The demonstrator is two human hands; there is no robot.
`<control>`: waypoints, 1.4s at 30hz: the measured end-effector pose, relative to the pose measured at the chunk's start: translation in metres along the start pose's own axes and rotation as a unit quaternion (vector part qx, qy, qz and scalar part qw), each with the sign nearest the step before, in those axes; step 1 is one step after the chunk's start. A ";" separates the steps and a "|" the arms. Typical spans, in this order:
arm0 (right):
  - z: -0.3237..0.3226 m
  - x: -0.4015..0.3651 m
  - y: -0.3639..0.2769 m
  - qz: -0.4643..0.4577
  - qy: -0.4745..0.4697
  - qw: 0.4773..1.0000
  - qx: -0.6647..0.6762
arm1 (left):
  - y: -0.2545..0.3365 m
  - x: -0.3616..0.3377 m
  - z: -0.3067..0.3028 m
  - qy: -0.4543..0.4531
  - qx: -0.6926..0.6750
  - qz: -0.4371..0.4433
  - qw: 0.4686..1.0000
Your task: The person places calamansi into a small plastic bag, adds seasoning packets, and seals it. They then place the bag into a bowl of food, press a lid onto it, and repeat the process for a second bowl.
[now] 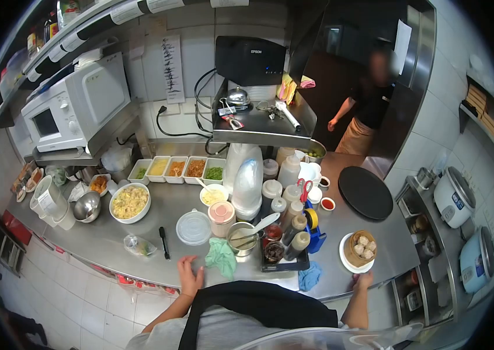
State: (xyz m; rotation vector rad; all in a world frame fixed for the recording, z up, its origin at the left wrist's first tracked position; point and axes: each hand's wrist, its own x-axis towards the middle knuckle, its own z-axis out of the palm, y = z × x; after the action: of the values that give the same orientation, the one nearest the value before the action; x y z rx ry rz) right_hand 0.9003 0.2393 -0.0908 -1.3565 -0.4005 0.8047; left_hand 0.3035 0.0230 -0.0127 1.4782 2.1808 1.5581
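At the counter's front edge, my left hand (190,276) rests with its fingers apart and nothing in it. Just right of it lies a crumpled green cloth (221,256). A black marker-like item (164,242) and a small clear plastic bag (139,245) are to its left. On the right, my right hand (364,281) grips the near rim of a white plate (348,265). That plate carries a round bamboo steamer (351,257) holding several pale dumplings (365,247). The fingertips under the rim are partly hidden.
Sauce bottles (297,230) crowd a black tray in the middle, beside a metal pot (242,239). A bowl of yellow food (131,202) stands left, a black round tray (365,193) right. Another person (369,93) stands in the doorway behind a printer (251,61).
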 end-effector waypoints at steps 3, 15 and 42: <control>0.006 0.016 0.004 0.005 0.011 0.998 -0.059 | 0.012 0.001 0.002 0.008 0.023 -0.009 1.000; 0.009 0.129 -0.017 -0.117 0.115 0.983 -0.086 | 0.012 0.003 0.020 0.089 0.230 0.011 0.969; 0.363 -0.234 -0.145 -0.506 -0.526 0.412 -0.545 | 0.018 0.005 0.024 0.092 0.321 -0.040 0.942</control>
State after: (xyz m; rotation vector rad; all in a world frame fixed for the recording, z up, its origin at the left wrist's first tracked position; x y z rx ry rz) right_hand 0.5343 0.3278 0.1662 -1.0557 -2.8730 0.0673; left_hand 0.3256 0.0434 -0.0079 1.3777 3.0099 1.0318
